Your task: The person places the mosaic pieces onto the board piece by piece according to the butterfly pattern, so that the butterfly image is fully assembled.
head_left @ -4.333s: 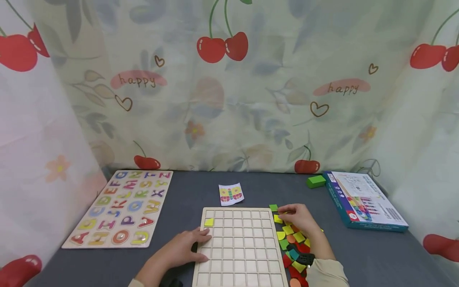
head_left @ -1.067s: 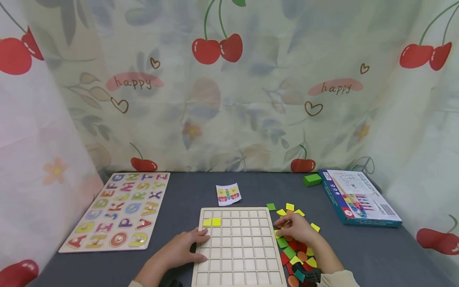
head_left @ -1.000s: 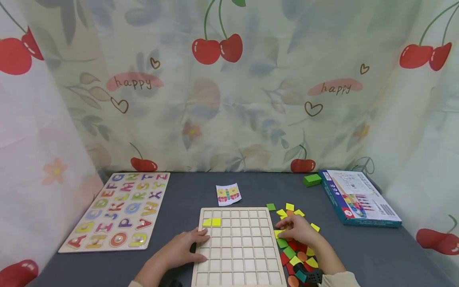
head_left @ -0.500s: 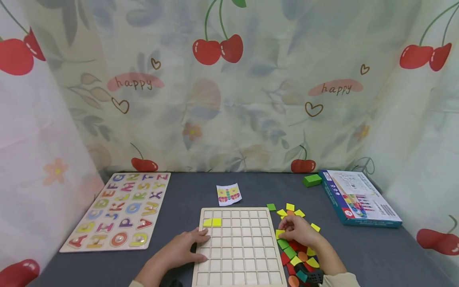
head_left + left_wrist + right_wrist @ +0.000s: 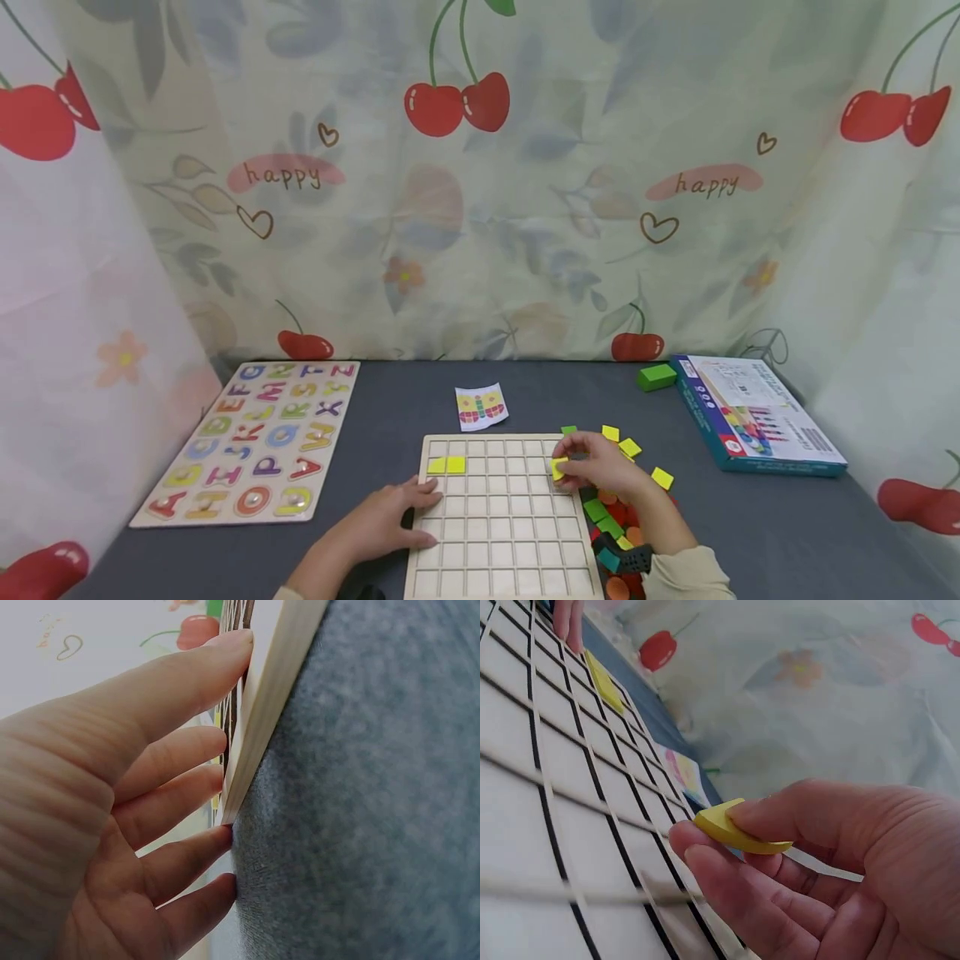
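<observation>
A small yellow flat wooden-looking piece with a curved edge (image 5: 742,831) is pinched between the thumb and fingers of the right hand (image 5: 603,468), over the right side of the pale wooden grid board (image 5: 498,531). The board's left edge is touched by the left hand (image 5: 384,518), its fingers spread apart. Two yellow flat pieces (image 5: 455,465) are seated side by side in the second row.
</observation>
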A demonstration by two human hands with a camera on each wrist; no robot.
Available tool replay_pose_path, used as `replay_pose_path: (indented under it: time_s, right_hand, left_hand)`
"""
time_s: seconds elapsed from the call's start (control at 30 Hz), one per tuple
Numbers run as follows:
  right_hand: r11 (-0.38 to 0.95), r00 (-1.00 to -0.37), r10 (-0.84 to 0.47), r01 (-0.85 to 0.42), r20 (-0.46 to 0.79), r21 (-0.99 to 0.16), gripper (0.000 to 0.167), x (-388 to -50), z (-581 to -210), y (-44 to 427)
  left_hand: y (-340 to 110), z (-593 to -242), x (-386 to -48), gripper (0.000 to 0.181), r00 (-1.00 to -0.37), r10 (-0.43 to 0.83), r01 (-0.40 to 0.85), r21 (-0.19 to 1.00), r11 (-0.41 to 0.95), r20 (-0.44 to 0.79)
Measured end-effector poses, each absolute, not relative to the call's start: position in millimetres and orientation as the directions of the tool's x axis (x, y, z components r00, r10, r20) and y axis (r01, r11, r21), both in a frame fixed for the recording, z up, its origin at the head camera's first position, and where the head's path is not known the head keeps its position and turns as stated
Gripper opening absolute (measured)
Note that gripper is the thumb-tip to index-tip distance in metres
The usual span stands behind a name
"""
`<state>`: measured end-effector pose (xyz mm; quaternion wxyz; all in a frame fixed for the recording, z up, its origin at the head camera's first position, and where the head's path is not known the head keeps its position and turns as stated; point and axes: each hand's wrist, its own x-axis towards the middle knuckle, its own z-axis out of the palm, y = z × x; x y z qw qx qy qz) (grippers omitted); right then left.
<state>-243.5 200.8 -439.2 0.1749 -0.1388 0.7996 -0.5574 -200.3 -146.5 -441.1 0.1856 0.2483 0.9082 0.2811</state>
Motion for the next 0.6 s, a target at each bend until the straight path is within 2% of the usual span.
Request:
replay_pose_path:
  time_s: [0.27,0.4,0.6]
  right_hand:
    - [0.34,-0.874,-0.472,-0.059,-0.116,-0.938,0.029,-259.1,-444.6,151.0]
    - [0.346,-0.89,-0.446,-0.075,-0.094,-0.935,0.029,-266.6,-447.3,127.6]
    - [0.375,-0.922,-0.383,-0.092,-0.064,-0.922,0.017,-271.0,-455.4,98.4]
  left_hand:
    - [-146.5,-441.7,-200.1,0.062,-0.812,0.55,0.35,0.591,0.727,-0.195]
    - [-146.1,-440.7,-199.9,0.063,-0.813,0.544,0.337,0.595,0.73,-0.207]
    - [-146.6,-440.6,-198.7,0.063,-0.821,0.531,0.322,0.596,0.735,-0.211]
